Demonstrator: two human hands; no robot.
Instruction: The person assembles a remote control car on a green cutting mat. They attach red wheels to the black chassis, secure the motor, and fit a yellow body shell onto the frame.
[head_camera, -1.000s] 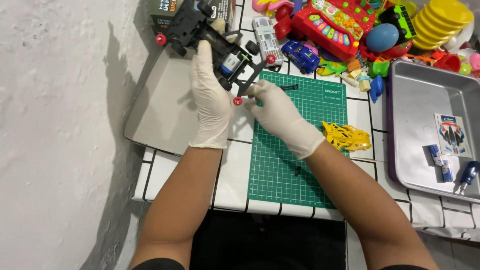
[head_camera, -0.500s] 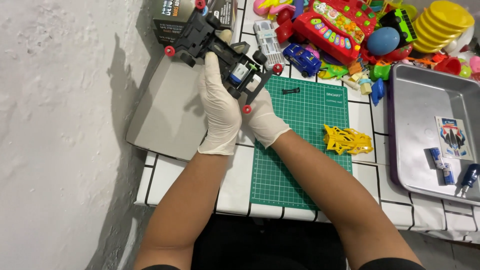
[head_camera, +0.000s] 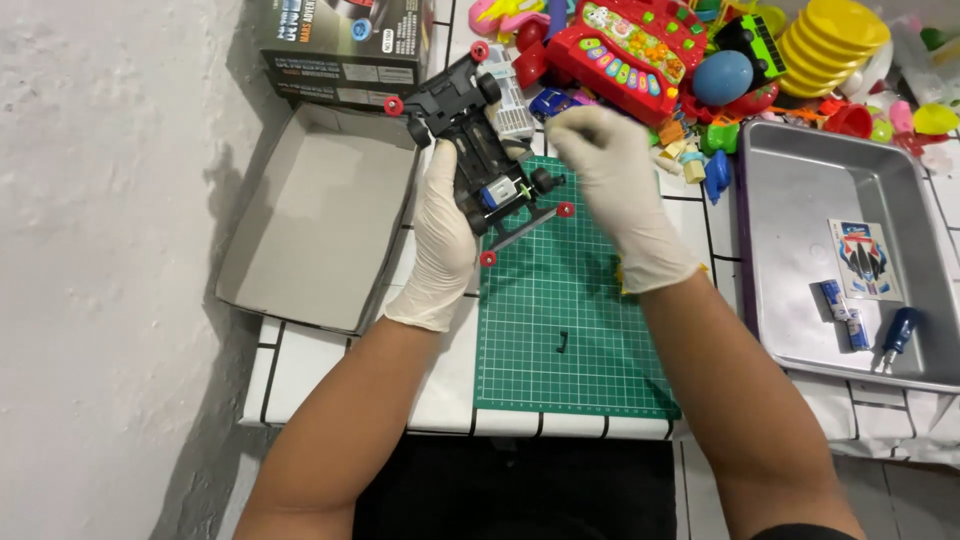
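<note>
My left hand (head_camera: 443, 235), in a white glove, grips a black toy race-car chassis (head_camera: 478, 155) with red corner rollers and holds it tilted above the left edge of the green cutting mat (head_camera: 570, 330). My right hand (head_camera: 615, 185), also gloved, hovers above the mat just right of the chassis. Its fingers are curled together near the car's rear, and whether they pinch a small part I cannot tell. A small black part (head_camera: 562, 342) lies loose on the mat. A yellow piece (head_camera: 622, 283) peeks out from under my right wrist.
An open grey cardboard box tray (head_camera: 315, 215) lies left of the mat, with a dark product box (head_camera: 340, 45) behind it. A pile of colourful plastic toys (head_camera: 700, 60) fills the back. A metal tray (head_camera: 800, 200) at right holds a sticker sheet, batteries and a blue screwdriver.
My right hand has let go of the chassis and moved right, away from it. The left hand keeps hold of the car. The view has come closer.
</note>
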